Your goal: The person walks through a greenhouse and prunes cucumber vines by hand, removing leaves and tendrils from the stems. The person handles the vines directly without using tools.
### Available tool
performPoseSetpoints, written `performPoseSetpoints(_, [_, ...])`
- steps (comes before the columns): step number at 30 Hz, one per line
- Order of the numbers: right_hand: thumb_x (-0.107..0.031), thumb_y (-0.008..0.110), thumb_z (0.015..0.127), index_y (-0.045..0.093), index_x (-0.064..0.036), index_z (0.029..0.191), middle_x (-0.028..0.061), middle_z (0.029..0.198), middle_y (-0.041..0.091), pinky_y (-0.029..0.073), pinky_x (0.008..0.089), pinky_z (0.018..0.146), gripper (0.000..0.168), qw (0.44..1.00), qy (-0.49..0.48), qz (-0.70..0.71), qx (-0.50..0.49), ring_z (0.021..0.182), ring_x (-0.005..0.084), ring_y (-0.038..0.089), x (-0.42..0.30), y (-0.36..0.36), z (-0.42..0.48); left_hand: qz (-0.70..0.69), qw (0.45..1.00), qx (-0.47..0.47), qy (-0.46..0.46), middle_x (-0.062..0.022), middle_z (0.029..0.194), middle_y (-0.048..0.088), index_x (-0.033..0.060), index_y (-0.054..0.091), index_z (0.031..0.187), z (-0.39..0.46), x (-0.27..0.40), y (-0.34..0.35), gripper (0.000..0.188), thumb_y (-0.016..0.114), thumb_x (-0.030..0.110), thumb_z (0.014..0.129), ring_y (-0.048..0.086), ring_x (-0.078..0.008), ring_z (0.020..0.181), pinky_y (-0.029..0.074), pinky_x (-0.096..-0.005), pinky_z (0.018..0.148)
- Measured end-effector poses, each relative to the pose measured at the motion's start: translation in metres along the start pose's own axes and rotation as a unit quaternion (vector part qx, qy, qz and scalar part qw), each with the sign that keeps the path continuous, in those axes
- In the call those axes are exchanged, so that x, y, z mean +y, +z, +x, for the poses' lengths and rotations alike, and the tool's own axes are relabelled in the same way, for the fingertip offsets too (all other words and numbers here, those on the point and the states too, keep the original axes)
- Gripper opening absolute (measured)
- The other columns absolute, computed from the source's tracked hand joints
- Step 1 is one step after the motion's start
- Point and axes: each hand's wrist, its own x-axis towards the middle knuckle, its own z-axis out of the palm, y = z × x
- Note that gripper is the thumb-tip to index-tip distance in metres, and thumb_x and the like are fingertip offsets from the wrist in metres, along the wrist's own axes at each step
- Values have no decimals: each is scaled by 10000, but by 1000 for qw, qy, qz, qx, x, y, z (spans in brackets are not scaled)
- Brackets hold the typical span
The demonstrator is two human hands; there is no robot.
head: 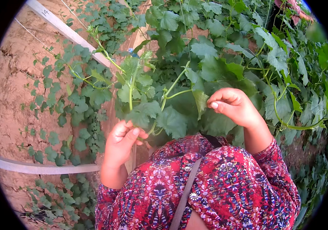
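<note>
My left hand point(123, 141) is at the lower left of the vine, its thumb and fingers closed about the lower part of a green vine stem point(164, 101). A broad leaf point(144, 113) partly covers those fingertips. To the right, my right hand point(233, 105) pinches thumb against forefinger at the edge of a lighter green leaf point(200, 101). That leaf grows on a side stalk of the same stem. The stem's upper end reaches a thin upright string point(189, 47). Another upright shoot point(131, 93) with a leafy tip stands just left of it.
Dense climbing vines point(279, 60) fill the right side. On the left, low vines point(80, 100) spread over cracked soil point(11, 86). A pale post point(69, 31) bearing a number slants at upper left, and a pale bar point(46, 168) crosses lower left. Part of another person point(292, 10) shows at upper right.
</note>
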Motion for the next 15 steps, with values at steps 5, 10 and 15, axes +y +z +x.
performPoseSetpoints(5, [-78, 624, 815, 626, -6, 871, 55, 739, 609, 457, 293, 624, 91, 975, 8, -220, -3, 684, 136, 565, 17, 4, 7, -128, 989, -33, 61, -95, 828, 630, 71, 536, 1043, -5, 10, 2, 181, 588, 161, 895, 647, -199, 720, 514, -241, 524])
performPoseSetpoints(10, [-82, 629, 799, 623, -19, 908, 100, 803, 633, 478, 308, 691, 126, 983, 11, -173, -61, 742, 190, 606, 27, 34, 13, -158, 982, -82, 55, -100, 815, 619, 22, 527, 1065, -17, 26, 17, 283, 628, 197, 866, 643, -207, 703, 524, -254, 529])
performPoseSetpoints(15, [-60, 645, 803, 629, -31, 903, 48, 774, 623, 468, 259, 645, 105, 996, -52, -39, 65, 728, 119, 584, 26, 60, 30, -172, 976, -131, 33, -109, 863, 624, -5, 526, 1072, -15, 37, 25, 269, 602, 166, 879, 639, -199, 745, 528, -272, 560])
